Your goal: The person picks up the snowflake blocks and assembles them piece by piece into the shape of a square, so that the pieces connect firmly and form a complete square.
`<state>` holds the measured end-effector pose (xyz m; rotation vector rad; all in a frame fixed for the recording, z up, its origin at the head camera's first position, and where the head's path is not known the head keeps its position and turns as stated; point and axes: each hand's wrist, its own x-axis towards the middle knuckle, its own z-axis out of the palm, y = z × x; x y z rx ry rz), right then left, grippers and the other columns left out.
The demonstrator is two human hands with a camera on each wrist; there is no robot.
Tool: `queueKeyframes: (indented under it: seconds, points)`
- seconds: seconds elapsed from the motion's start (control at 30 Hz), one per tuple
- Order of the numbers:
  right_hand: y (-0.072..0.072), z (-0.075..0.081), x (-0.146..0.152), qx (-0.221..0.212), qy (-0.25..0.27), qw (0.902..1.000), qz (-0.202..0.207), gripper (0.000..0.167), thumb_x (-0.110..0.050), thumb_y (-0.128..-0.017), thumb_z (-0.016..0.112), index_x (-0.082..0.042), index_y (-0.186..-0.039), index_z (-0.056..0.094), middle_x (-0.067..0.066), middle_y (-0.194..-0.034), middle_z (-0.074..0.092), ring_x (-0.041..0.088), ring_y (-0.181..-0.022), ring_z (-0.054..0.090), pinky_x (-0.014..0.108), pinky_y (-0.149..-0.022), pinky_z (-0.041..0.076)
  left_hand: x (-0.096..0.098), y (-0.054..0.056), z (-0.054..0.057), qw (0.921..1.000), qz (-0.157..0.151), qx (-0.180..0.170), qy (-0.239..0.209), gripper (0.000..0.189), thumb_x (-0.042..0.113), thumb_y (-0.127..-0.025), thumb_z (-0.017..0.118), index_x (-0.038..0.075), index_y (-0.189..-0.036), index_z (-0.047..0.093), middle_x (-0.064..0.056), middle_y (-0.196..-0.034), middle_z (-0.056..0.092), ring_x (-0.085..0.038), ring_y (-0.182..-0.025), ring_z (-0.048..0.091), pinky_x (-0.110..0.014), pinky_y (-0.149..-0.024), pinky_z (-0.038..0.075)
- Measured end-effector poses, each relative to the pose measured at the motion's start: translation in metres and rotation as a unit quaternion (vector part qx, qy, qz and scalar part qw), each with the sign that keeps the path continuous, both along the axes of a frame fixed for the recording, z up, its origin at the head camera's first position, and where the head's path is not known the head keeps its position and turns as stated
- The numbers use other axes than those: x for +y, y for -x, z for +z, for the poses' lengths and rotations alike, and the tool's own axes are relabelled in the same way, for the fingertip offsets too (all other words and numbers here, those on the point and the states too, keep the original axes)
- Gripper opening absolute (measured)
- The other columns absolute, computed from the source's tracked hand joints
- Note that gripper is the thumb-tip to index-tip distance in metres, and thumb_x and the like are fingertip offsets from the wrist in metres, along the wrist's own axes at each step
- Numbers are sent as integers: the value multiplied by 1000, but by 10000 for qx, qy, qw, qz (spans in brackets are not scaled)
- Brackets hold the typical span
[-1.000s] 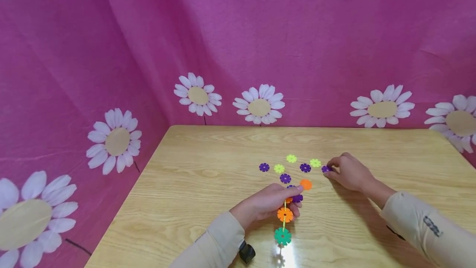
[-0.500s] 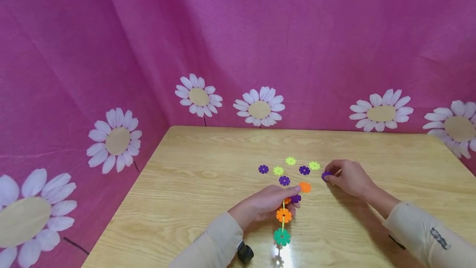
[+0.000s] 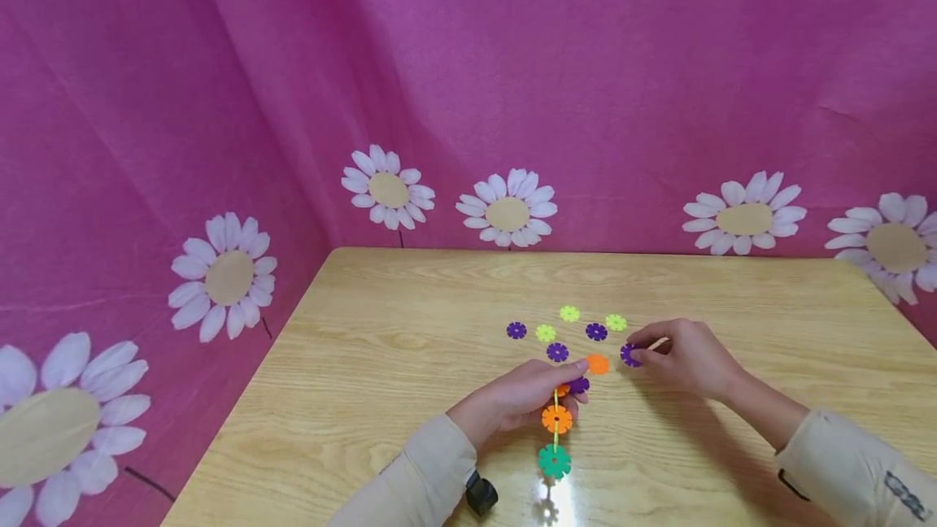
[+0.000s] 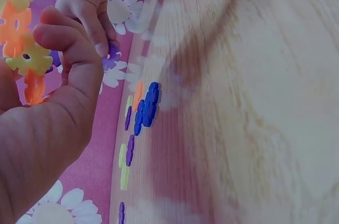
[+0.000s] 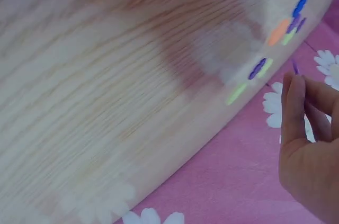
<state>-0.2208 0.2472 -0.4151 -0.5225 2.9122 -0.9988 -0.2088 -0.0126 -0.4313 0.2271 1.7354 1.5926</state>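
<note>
My left hand (image 3: 516,397) grips a joined chain of notched plastic discs; its orange disc (image 3: 557,420) and green disc (image 3: 554,461) hang below the fingers. Yellow discs (image 4: 32,61) link them edge-on, and a purple disc (image 3: 579,385) shows by the fingers. Thumb and fingers of my right hand (image 3: 688,358) pinch a loose purple disc (image 3: 629,355), raised off the table and apart from the chain. The right wrist view shows only a thin edge of that disc (image 5: 295,67). Part of the chain is hidden behind the left hand.
Loose discs lie flat on the wooden table (image 3: 366,364) beyond the hands: yellow-green (image 3: 569,313), purple (image 3: 516,330) and orange (image 3: 597,364). Blue discs (image 4: 151,104) show in the left wrist view. A pink flowered cloth (image 3: 586,88) hangs behind and left of the table.
My right hand has lifted the purple disc from the table and brought it left and nearer, toward the chain. The left hand stays nearly still with the chain.
</note>
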Motion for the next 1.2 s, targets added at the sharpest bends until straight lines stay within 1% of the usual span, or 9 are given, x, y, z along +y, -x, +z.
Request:
queueKeyframes:
  seconds: [0.1, 0.2, 0.37, 0.53, 0.6, 0.77, 0.87, 0.97, 1.2]
  points:
    - [-6, 4, -3, -382, 392, 9985, 46, 17, -6, -89, 71, -2, -105, 75, 11, -98, 75, 16, -80, 71, 22, -64, 58, -1, 0, 0, 10000, -40, -38, -4, 59, 55, -99, 52, -2, -109, 68, 3, -76, 63, -6, -62, 59, -15, -52, 45]
    - [-11, 7, -6, -791, 820, 9935, 60, 20, -8, -90, 71, 0, -108, 74, 13, -100, 75, 18, -83, 73, 23, -66, 59, -1, 1, 1, 9999, -64, -105, -72, 60, 55, -99, 53, -3, -105, 68, 3, -71, 62, -6, -59, 57, -15, -50, 45]
    - [-21, 14, -11, -1348, 1373, 9813, -23, 26, -13, -92, 72, 3, -113, 72, 14, -104, 75, 16, -87, 73, 28, -69, 61, 0, 1, 4, 9999, -97, -96, -98, 58, 53, -100, 53, -2, -111, 67, 2, -77, 64, -6, -62, 58, -15, -51, 45]
    - [-30, 20, -15, -1714, 1787, 9689, -13, 31, -16, -92, 73, 4, -115, 71, 16, -107, 74, 11, -88, 71, 30, -74, 62, -1, 3, 2, 9999, -126, -94, 0, 63, 56, -98, 53, -4, -111, 68, 2, -72, 63, -6, -60, 56, -15, -52, 45]
    - [-33, 21, -16, -1874, 1954, 9626, 68, 33, -17, -91, 73, 5, -116, 70, 15, -108, 74, 9, -89, 70, 30, -76, 62, -1, 4, 1, 9999, -131, -96, -5, 64, 57, -98, 53, -4, -109, 69, 3, -71, 62, -6, -59, 56, -16, -51, 45]
    - [-38, 21, -19, -2507, 2537, 9340, 217, 39, -16, -92, 72, 10, -121, 66, 13, -108, 74, 10, -92, 72, 34, -83, 61, -2, 2, -2, 9998, -119, -118, -77, 62, 56, -98, 53, -3, -107, 68, 3, -70, 61, -6, -59, 56, -16, -51, 46]
    - [-41, 21, -22, -2682, 2798, 9215, 238, 41, -15, -93, 72, 13, -122, 63, 11, -106, 74, 12, -93, 73, 36, -85, 60, -2, 0, -2, 9998, -107, -118, -91, 60, 55, -98, 53, -2, -104, 69, 3, -70, 61, -6, -60, 56, -16, -51, 47]
    - [-44, 21, -26, -2682, 2885, 9188, 245, 41, -13, -93, 71, 14, -121, 63, 11, -107, 74, 12, -94, 73, 35, -85, 60, -1, -1, -1, 9998, -115, -100, -95, 59, 54, -99, 53, -2, -101, 68, 3, -70, 61, -5, -60, 56, -16, -52, 47]
    - [-47, 19, -29, -2645, 2897, 9195, 254, 39, -11, -93, 70, 16, -120, 63, 14, -108, 73, 11, -92, 72, 35, -84, 61, 0, -4, 1, 9996, -147, -143, -185, 57, 52, -100, 52, -3, -98, 67, 4, -67, 60, -5, -57, 54, -16, -50, 46]
